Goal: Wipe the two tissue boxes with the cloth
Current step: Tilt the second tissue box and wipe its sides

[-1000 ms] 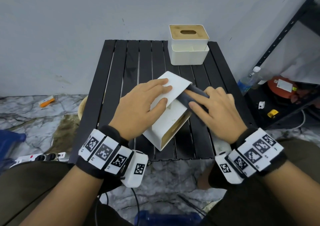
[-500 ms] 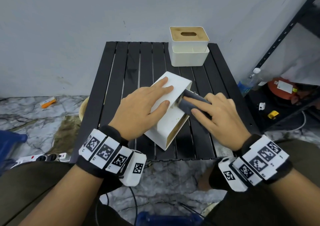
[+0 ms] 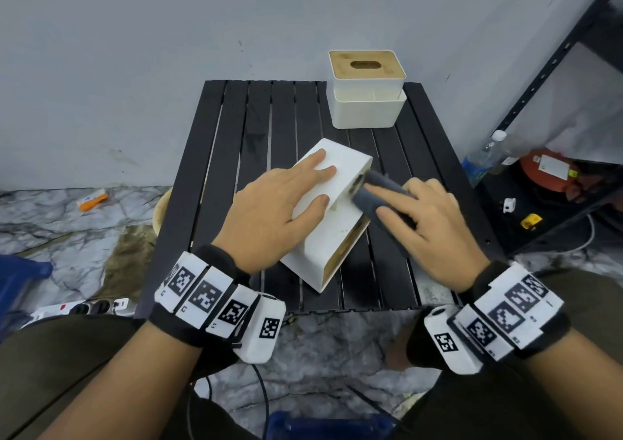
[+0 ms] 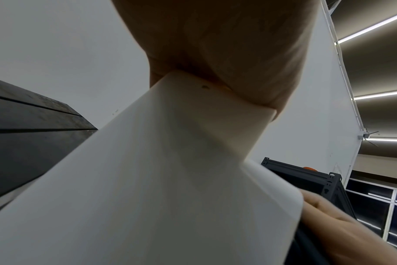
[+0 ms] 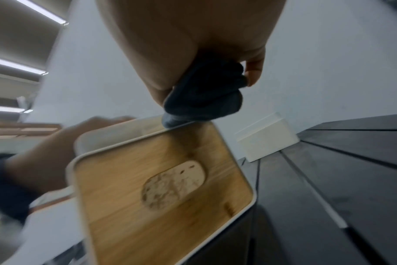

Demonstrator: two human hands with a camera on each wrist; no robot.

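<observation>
A white tissue box (image 3: 332,234) lies on its side on the black slatted table (image 3: 269,129), its wooden lid (image 5: 147,179) facing right. My left hand (image 3: 303,183) presses flat on its upper face with straight fingers; the left wrist view shows the palm (image 4: 215,44) on the box (image 4: 159,179). My right hand (image 3: 421,217) grips a bunched dark grey cloth (image 3: 374,197) and presses it against the box's far right edge. In the right wrist view the cloth (image 5: 206,93) sits on the lid's rim. The second tissue box (image 3: 367,102) stands upright at the back of the table.
A grey wall runs right behind the table. At the right stands a black metal shelf (image 3: 553,79) with a plastic bottle (image 3: 482,160) and a red object beside it. A power strip (image 3: 84,306) and an orange item (image 3: 92,200) lie on the marble floor at the left.
The right hand has rubbed the cloth a little back and forth along the box's far right edge, and its wrist has drifted towards me. The left hand has stayed on the box.
</observation>
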